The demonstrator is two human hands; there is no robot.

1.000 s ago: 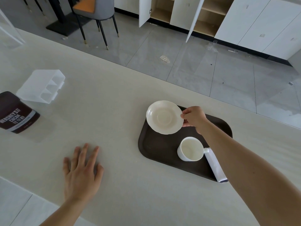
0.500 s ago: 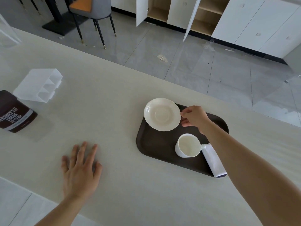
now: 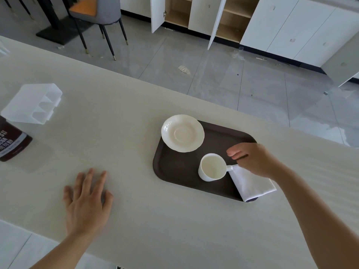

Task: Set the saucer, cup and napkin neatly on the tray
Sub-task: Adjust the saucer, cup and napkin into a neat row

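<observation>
saucer (image 3: pixel 182 133) tray's (image 3: pixel 174 171) far-left corner | cup (image 3: pixel 212 167) centre | napkin (image 3: pixel 251 183) right

A pale countertop (image 3: pixel 120 117) is being shared by a translucent plastic organiser (image 3: pixel 32 102) and, just beside it at the left edge, a brown cocoa container (image 3: pixel 11 141), partly cut off. Beyond, a grey chair (image 3: pixel 97 10) is seen, and white cabinets (image 3: pixel 204 14) are being left open, their shelves apparently bare.

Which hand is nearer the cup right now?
Right. The right hand hovers open just above the cup handle; the left hand lies flat on the table, well off the tray.
</observation>
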